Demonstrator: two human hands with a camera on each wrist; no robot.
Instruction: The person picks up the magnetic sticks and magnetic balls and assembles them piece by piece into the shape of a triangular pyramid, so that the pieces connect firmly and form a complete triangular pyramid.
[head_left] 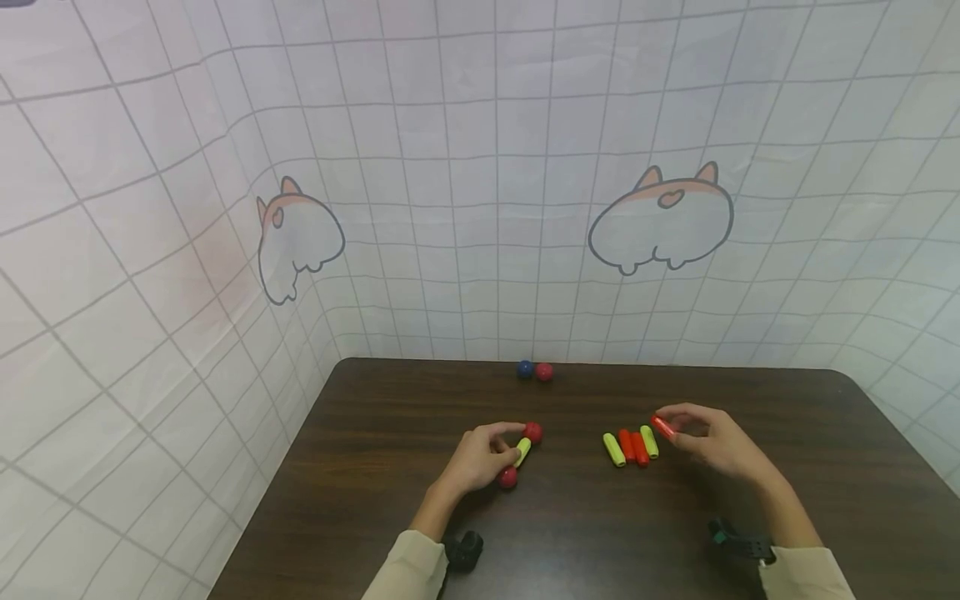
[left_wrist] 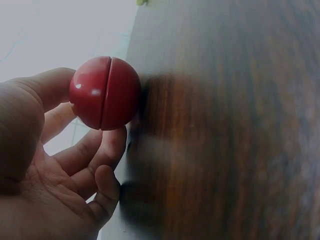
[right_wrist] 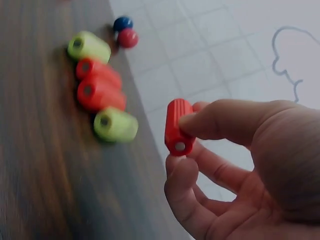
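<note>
My left hand (head_left: 476, 458) pinches a yellow-green magnetic rod (head_left: 523, 451) between thumb and fingers. One red ball (head_left: 532, 432) sits at the rod's far end and another red ball (head_left: 507, 477) at its near end. In the left wrist view a grooved red ball (left_wrist: 105, 93) hides the rod. On the right, my right hand (head_left: 712, 437) grips a ribbed red rod (right_wrist: 177, 127) between thumb and fingertips, its silvery round end facing the camera. Just left of that hand, red rods (head_left: 640, 450) lie side by side between two yellow-green rods (head_left: 614, 450).
At the table's back edge a blue ball (head_left: 525, 369) and a red ball (head_left: 543, 372) lie side by side. The dark wooden table (head_left: 360, 433) backs onto a white gridded curtain (head_left: 465, 208) with cartoon animal drawings.
</note>
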